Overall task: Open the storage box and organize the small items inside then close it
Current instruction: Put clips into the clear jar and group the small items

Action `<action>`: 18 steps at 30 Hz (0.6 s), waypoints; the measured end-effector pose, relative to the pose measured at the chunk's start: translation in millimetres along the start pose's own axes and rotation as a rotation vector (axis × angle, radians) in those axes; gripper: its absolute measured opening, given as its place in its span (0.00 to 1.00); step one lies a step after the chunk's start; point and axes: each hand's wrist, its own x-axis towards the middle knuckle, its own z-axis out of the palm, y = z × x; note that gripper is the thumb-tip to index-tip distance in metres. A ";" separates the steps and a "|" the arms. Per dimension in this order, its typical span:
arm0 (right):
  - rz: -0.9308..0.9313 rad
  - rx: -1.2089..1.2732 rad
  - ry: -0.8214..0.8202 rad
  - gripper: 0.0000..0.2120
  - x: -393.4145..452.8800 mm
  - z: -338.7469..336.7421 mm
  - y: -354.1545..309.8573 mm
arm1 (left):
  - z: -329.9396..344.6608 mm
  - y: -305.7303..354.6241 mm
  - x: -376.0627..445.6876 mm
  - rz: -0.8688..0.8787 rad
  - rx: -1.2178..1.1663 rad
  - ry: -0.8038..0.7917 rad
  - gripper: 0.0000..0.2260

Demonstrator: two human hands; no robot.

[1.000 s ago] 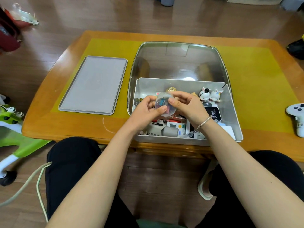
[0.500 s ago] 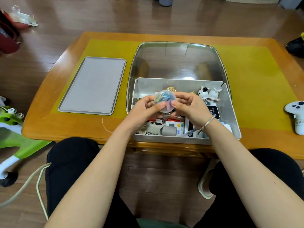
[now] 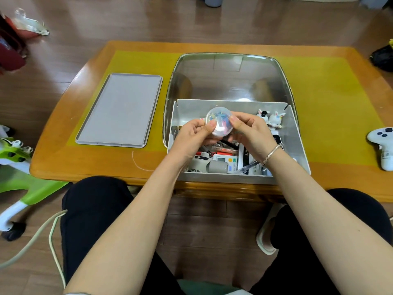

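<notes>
Each hand (image 3: 192, 136) (image 3: 252, 133) pinches a clear capsule (image 3: 219, 122) (colourful bits inside) above the cluttered box (image 3: 297, 145).

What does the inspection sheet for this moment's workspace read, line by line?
Surface: wooden table with a yellow mat.
Job's things: storage box, lid open and tilted back; small items jumbled inside, two figurines at its far right.
Clutter: grey tray left of the box; white game controller at right.
Hands: left hand and right hand hold a clear round capsule above the box.
Cables: pale cord on the floor at left.
Surroundings: wooden floor, green ride-on toy.
</notes>
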 end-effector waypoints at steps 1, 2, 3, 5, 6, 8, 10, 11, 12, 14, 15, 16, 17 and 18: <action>0.006 -0.024 0.025 0.14 0.8 0.6 -0.2 | 0.7 1.9 0.9 -0.019 0.003 0.002 0.08; 0.019 -0.052 0.044 0.13 1.2 1.4 -0.8 | 0.8 3.8 2.2 -0.042 -0.005 0.001 0.10; 0.030 -0.095 0.056 0.12 1.9 2.4 -1.9 | 0.7 5.7 3.8 -0.062 -0.017 0.000 0.11; 0.033 -0.255 0.065 0.11 3.8 2.7 -2.5 | -0.7 8.7 6.6 -0.090 -0.009 0.016 0.13; 0.029 -0.363 0.063 0.13 4.7 1.9 -2.7 | -2.0 9.3 8.0 -0.100 0.023 0.040 0.14; -0.008 -0.553 0.043 0.21 5.3 -0.9 -4.6 | -3.6 8.0 9.9 -0.122 0.094 0.105 0.18; -0.117 -0.691 -0.014 0.26 3.5 -1.0 -9.3 | -3.2 6.1 9.9 -0.151 0.121 0.140 0.16; -0.178 -0.756 -0.062 0.28 2.2 0.8 -11.9 | -2.2 5.7 10.1 -0.149 0.147 0.145 0.14; -0.229 -0.818 -0.114 0.29 1.6 3.0 -14.1 | -1.4 6.0 10.2 -0.140 0.187 0.144 0.13; -0.288 -0.919 -0.173 0.31 2.3 7.4 -17.3 | -0.7 7.0 9.6 -0.129 0.230 0.122 0.15; -0.279 -0.935 -0.170 0.31 3.1 7.8 -19.0 | -0.5 7.8 8.8 -0.127 0.234 0.096 0.18; -0.243 -0.924 -0.156 0.31 3.9 6.9 -20.7 | -0.9 8.8 7.9 -0.130 0.232 0.065 0.23; -0.186 -0.885 -0.141 0.30 4.6 4.9 -22.6 | -0.9 9.2 7.4 -0.139 0.228 0.041 0.28; -0.127 -0.813 -0.131 0.29 4.4 2.9 -24.6 | -0.7 9.9 6.5 -0.151 0.218 0.033 0.32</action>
